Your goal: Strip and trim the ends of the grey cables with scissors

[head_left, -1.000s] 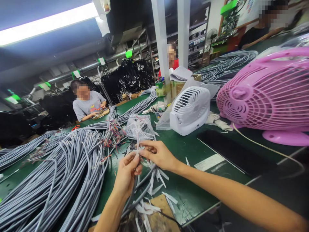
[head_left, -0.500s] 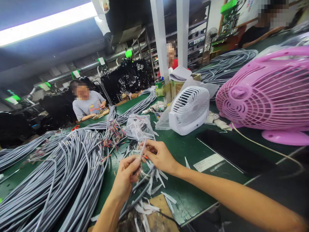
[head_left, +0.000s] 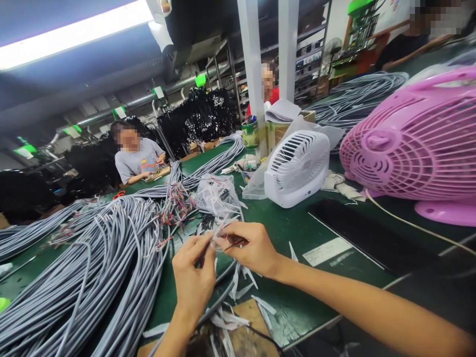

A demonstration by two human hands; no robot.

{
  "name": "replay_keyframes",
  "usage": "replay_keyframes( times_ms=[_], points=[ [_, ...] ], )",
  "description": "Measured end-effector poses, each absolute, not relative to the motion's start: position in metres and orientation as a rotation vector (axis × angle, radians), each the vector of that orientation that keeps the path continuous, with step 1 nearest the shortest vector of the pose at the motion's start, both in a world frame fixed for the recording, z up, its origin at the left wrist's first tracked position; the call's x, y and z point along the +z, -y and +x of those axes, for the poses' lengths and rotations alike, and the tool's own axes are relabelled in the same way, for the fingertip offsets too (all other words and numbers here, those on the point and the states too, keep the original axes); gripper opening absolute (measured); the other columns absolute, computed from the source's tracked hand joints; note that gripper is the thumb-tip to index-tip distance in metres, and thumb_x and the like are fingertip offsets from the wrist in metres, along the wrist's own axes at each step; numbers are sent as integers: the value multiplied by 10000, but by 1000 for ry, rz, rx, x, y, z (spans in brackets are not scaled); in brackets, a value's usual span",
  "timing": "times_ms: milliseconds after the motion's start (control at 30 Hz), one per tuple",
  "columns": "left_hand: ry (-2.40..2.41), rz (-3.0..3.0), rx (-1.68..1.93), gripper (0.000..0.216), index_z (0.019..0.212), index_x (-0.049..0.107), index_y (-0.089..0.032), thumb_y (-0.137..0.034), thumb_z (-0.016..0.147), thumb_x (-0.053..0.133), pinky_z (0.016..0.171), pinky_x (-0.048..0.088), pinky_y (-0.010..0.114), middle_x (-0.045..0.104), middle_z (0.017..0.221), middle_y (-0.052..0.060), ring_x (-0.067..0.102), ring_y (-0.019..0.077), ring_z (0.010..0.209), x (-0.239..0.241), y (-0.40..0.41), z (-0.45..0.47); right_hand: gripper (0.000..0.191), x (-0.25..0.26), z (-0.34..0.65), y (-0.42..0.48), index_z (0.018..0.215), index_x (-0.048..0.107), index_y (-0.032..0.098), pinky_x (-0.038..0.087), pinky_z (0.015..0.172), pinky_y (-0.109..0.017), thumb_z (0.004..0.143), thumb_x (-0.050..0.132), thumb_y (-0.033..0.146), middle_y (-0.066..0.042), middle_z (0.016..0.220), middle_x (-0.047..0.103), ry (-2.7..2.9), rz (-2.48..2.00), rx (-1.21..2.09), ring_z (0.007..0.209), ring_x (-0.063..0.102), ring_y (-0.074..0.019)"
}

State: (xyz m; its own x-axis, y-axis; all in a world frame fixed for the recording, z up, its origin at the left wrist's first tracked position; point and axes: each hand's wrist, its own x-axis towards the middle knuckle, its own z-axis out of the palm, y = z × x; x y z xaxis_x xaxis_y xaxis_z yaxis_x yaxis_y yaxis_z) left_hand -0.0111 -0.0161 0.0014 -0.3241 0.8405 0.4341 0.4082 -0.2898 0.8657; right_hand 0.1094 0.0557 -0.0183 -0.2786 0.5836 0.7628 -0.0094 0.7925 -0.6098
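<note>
Both hands meet over the green table, pinching the stripped end of a grey cable. My left hand [head_left: 194,270] is closed, thumb and forefinger pressed together at the cable's end. Touching it from the right, my right hand [head_left: 255,245] is closed on the thin wires [head_left: 240,242], some red and dark, that come out there. The fingers cover most of this end, and it is slightly blurred. Below the hands, a grey cable [head_left: 220,299] runs down toward the table's near edge. White strips [head_left: 235,282] of torn wrapping lie around it.
Large bundles of grey cables [head_left: 100,263] fill the left side. A clear plastic bag [head_left: 217,193] lies beyond my hands. On the right stand a white fan [head_left: 297,168] and a pink fan [head_left: 405,148], with a dark flat panel [head_left: 364,238] before them. A co-worker [head_left: 139,156] sits across the table.
A pale strip or sleeve stood upright between my fingers before; now the hands are closer together over the wires. My left hand has turned, its back more toward me. The view shifted slightly.
</note>
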Motion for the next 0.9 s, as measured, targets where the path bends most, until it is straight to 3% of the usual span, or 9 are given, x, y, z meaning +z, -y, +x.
replay_keyframes(
  times_ms=[167,300,400,500,633,767,900],
  points=[
    [-1549,1394,1717,222,774,754,-257,-95,642,680,694,391,255,623,719,54,521,195,675,0,16,-5,230,-20,111,-58,553,575,155,378,468,-193,770,512,202,-7,520,580,1810,-526,549,455,465,-87],
    [-1562,1423,1690,199,760,754,-250,-109,641,679,566,344,240,572,607,26,445,160,541,-2,14,-4,197,-21,112,-57,556,569,159,370,454,-187,735,489,158,2,510,573,1801,-493,485,422,429,-75],
    [-1621,1504,1617,60,645,735,-206,-168,646,688,482,267,230,533,519,7,390,131,482,-3,12,-5,187,-19,113,-54,547,563,166,355,439,-186,715,484,139,8,492,565,1787,-467,389,398,399,-67],
    [-1634,1472,1555,188,493,648,-162,-247,658,679,446,225,225,455,453,-14,343,101,455,-4,10,-5,181,-16,114,-50,505,542,166,325,422,-185,668,479,117,22,458,531,1775,-454,381,382,358,-59],
    [-1475,1202,1465,308,436,559,-150,-352,649,653,362,142,207,337,395,-49,235,55,365,-4,10,-5,161,-15,111,-52,459,536,152,291,409,-184,617,513,136,33,430,480,1767,-522,665,397,346,-58],
    [-1355,1034,1473,355,408,528,-141,-394,632,636,321,99,188,355,353,-48,214,28,296,2,12,-6,149,-16,107,-69,448,554,140,314,430,-179,595,527,132,35,432,486,1655,-688,924,426,397,-65],
    [-1334,914,1545,347,469,558,-134,-434,599,676,313,116,159,352,332,-64,228,13,272,6,10,-9,204,-13,108,-77,517,592,135,343,420,-182,680,511,226,28,432,483,1441,-678,1101,418,433,-76]
  ],
)
